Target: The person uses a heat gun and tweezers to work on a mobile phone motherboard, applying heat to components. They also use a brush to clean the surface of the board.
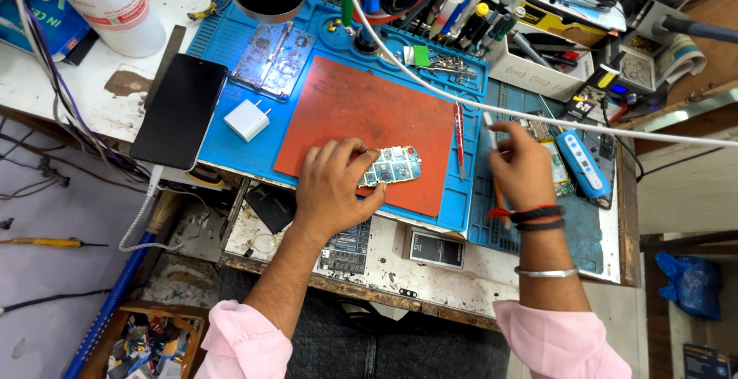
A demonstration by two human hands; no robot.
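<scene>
- Left hand [334,187]: fingers curled around the left end of a small blue-green circuit board [392,165], pinning it flat near the front edge of the red mat [361,110].
- Right hand [523,167]: loosely closed near the right edge of the blue work mat [223,41]; it appears to grip a thin tool, though the fingers hide most of it.
- Red-handled tweezers [460,137]: lying just beside the red mat's right edge, between the two hands.
- White charger plug [247,120] and black phone [179,110]: at the left side of the workbench [400,267], apart from both hands.
- White cable [492,102]: crossing the bench above the right hand.
- Risk: the board sits close to the red mat's front edge, so a slip of the left hand could push it off; the cable could snag the right wrist and jolt the tool.
</scene>
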